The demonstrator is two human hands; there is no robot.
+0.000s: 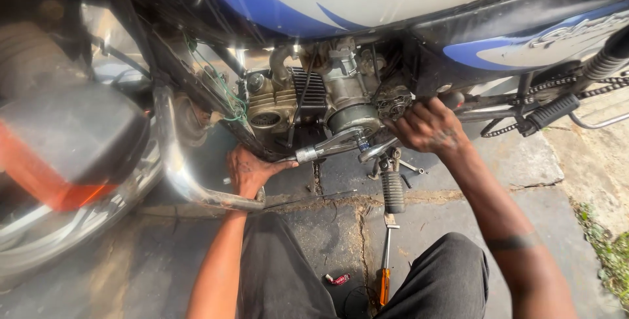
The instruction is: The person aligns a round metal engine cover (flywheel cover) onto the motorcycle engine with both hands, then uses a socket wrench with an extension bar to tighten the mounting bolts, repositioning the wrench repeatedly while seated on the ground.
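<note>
The right hand is clenched around a part at the rear of the grey metal motorcycle engine, beside a round black sprocket cover. The left hand grips the curved chrome exhaust pipe below. The work looks mid-way: an orange-handled screwdriver lies unused on the cracked concrete floor.

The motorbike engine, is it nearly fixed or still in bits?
Still in bits, it seems. Done: the engine side looks opened, inner parts bare. In hand: the left hand rests by the chrome exhaust pipe near a silver lever; the right hand presses at the engine's rear. Left: no cover is fitted, and a screwdriver lies on the ground.
</note>
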